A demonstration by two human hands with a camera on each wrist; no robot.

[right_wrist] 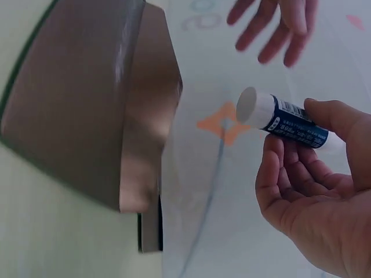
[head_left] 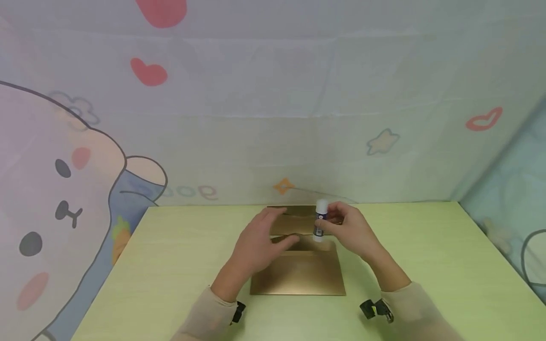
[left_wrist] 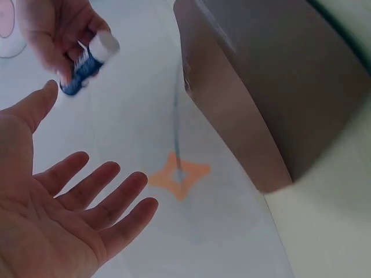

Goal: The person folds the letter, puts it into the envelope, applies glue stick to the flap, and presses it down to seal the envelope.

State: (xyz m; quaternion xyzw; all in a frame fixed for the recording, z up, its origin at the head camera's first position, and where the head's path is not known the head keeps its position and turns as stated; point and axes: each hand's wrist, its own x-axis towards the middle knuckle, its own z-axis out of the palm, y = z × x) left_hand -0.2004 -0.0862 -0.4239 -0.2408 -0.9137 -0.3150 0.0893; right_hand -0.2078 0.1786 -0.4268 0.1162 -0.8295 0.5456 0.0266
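Observation:
My right hand (head_left: 351, 229) pinches a glue stick (head_left: 320, 220) between thumb and fingers. The glue stick is upright, with white ends and a dark blue label; its label and one white end (right_wrist: 248, 105) show closely in the right wrist view. To its left, my left hand (head_left: 258, 239) hovers with fingers spread and nothing held; its palm (left_wrist: 52, 226) shows in the left wrist view. Beneath both hands lies a folded gold-brown paper piece (head_left: 298, 274), with a section raised off the table. Part of its left side is hidden by my left hand.
The pale yellow-green table (head_left: 183, 255) reaches back to a printed cloth (head_left: 256, 94) with hearts, a star and a cartoon animal. Another cloth panel (head_left: 520, 175) hangs at the right, with a dark cable (head_left: 523, 258) in front of it.

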